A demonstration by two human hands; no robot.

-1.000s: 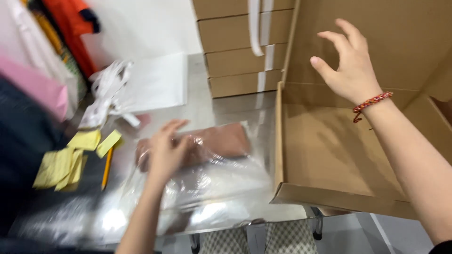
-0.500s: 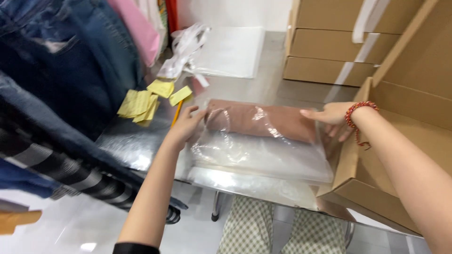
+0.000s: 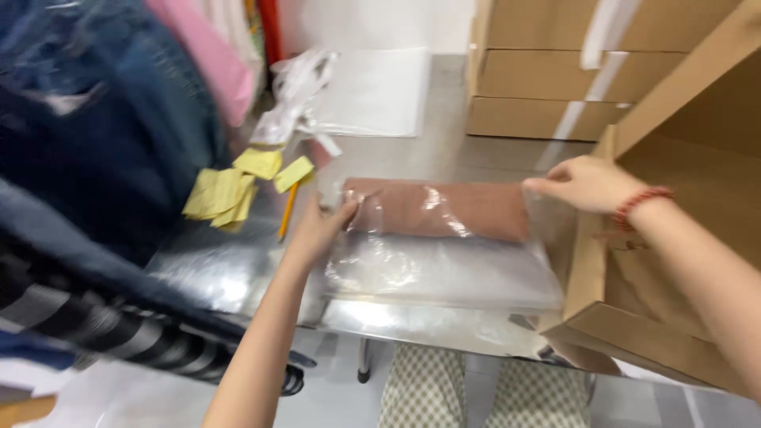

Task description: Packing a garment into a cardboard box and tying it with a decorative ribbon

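A clear plastic bag [image 3: 444, 269] lies flat on the shiny metal table [image 3: 230, 269], with a folded reddish-brown garment [image 3: 468, 210] inside at its far end. My left hand [image 3: 321, 230] grips the bag's left end at the garment's corner. My right hand [image 3: 583, 184], with a red bead bracelet on the wrist, pinches the bag's right end beside the edge of an open cardboard box [image 3: 634, 333].
Stacked flat cardboard boxes [image 3: 555, 71] stand at the back. Yellow notes [image 3: 230, 186] and a pencil [image 3: 287, 212] lie left of the bag, with a white sheet [image 3: 372, 91] and crumpled plastic [image 3: 289, 99] behind. Hanging jeans and clothes [image 3: 87, 158] crowd the left side.
My right hand came down from the box flap to the bag's right end. My left hand shifted to the bag's left corner. The view swung left, and the hanging clothes came into sight.
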